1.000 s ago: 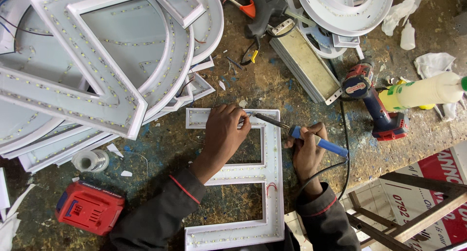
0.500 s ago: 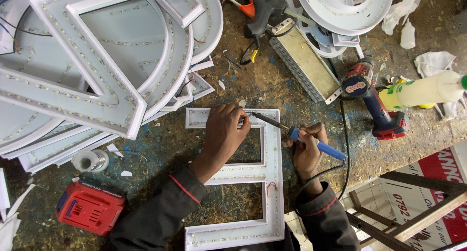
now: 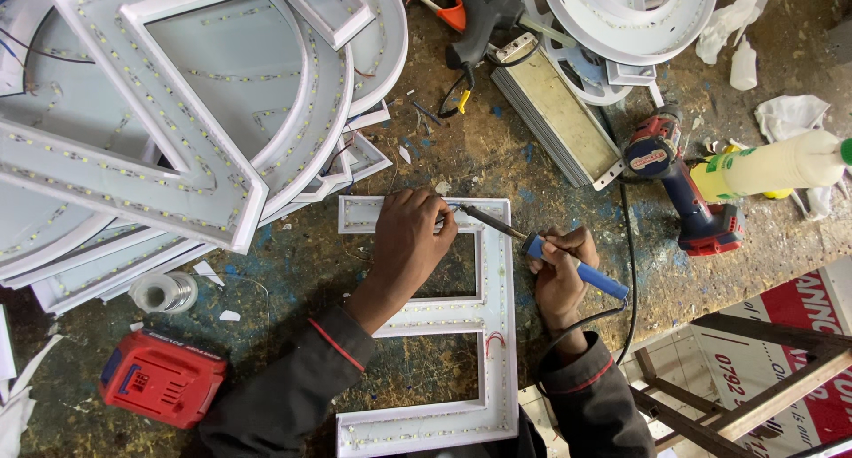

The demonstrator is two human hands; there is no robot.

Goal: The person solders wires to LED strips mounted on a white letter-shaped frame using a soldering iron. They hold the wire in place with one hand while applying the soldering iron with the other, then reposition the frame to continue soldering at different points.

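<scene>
At frame centre the iron, gripped in the right hand, slants up-left so its tip meets the top bar of the white letter, right beside the left hand, whose fingers press down there.

Channel letter sits bottom centre on the workbench; stacked letters fill the upper left, battery pack lower left, drill at right, glue gun top centre.
</scene>
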